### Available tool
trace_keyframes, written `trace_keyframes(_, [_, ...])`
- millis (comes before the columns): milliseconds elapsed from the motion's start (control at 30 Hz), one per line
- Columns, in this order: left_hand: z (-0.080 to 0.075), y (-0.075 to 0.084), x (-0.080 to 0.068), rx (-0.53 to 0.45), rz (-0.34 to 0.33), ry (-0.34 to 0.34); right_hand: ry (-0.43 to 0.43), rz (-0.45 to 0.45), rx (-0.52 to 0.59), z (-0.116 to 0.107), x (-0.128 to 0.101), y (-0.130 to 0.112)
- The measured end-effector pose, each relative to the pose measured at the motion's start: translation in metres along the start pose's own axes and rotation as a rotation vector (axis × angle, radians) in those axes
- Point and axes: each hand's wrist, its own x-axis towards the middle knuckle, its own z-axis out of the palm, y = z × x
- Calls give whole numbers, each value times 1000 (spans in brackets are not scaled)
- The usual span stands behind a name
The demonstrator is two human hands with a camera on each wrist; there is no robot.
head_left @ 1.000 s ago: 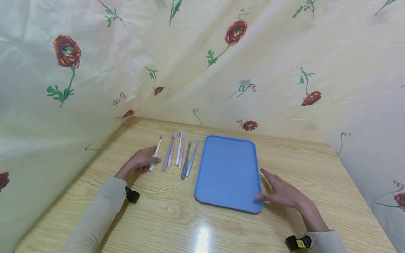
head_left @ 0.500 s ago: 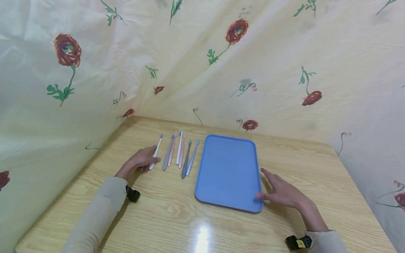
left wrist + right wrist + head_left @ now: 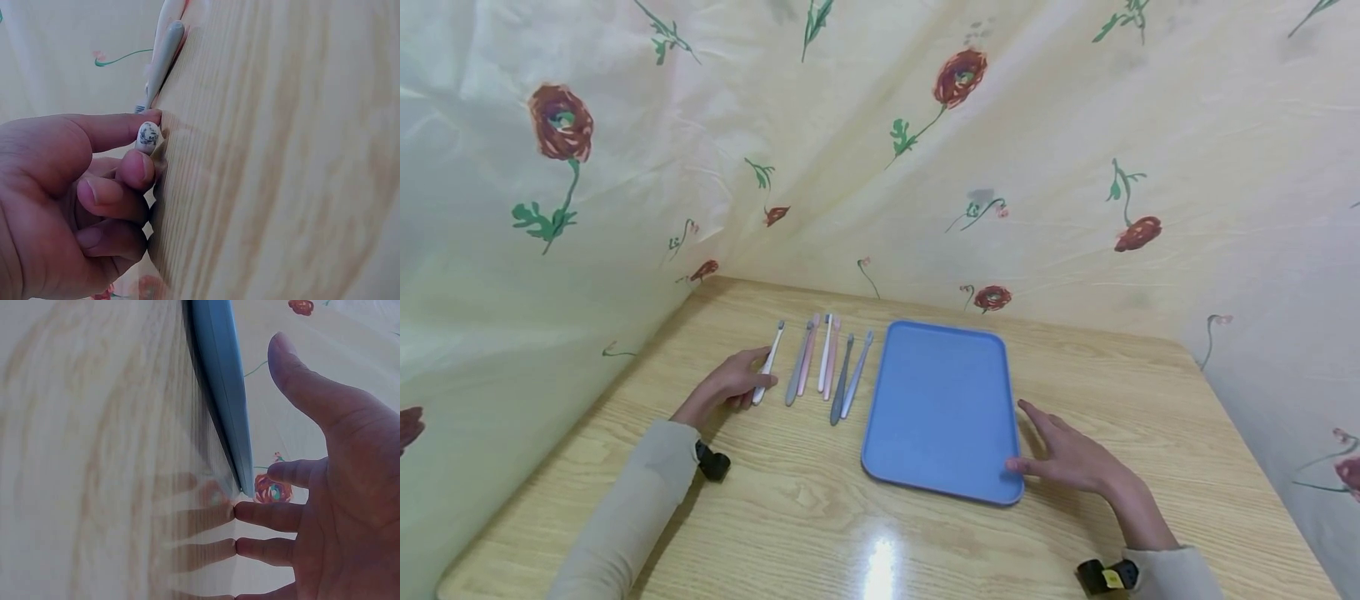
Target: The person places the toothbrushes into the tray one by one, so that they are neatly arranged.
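At the left end of a row of toothbrushes, my left hand (image 3: 727, 380) pinches a white toothbrush (image 3: 773, 349) between thumb and fingers. The brush lies at or just above the tabletop, its dark-bristled head pointing away. In the left wrist view the butt end of the toothbrush (image 3: 148, 136) shows between the thumb and curled fingers. A blue tray (image 3: 943, 408) lies flat to the right of the row. Beside its right edge is my right hand (image 3: 1071, 454), fingers spread, thumb over the rim. The right wrist view shows two or more fingertips touching the table.
Between the left hand and the tray lie several more toothbrushes: a grey one (image 3: 794, 379), pink ones, a white one, a dark grey one (image 3: 839, 392) and a pale lilac one (image 3: 853, 390). The wooden table (image 3: 775, 517) meets a flowered cloth (image 3: 1060, 167) at the back and sides.
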Motion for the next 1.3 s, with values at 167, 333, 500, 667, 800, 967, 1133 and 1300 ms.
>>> trace_keyframes(167, [0, -1, -1, -28, -19, 11, -4, 7, 0, 0, 0, 0])
trace_keyframes(333, [-2, -4, 0, -81, -25, 12, -1, 9, -2, 0, 0, 0])
trace_keyframes(500, [-3, -5, 0, -124, -26, 9, -3, 11, 1, 0, 0, 0])
trace_keyframes(667, [-3, -6, -1, -131, -32, 14, -2, 4, -4, 0, -1, -1])
trace_keyframes(800, [-3, -6, -2, -122, -26, 25, -5, 3, -11, 0, -1, -2])
trace_keyframes(967, [-2, -6, -2, -110, -14, 38, -9, 12, -23, 1, -1, -2])
trace_keyframes(1133, [-1, -6, -2, -112, -13, 54, 2, -5, -22, 1, -2, -2])
trace_keyframes(1300, [-1, -8, -2, -130, -18, 63, 24, -52, -36, 2, -2, -2])
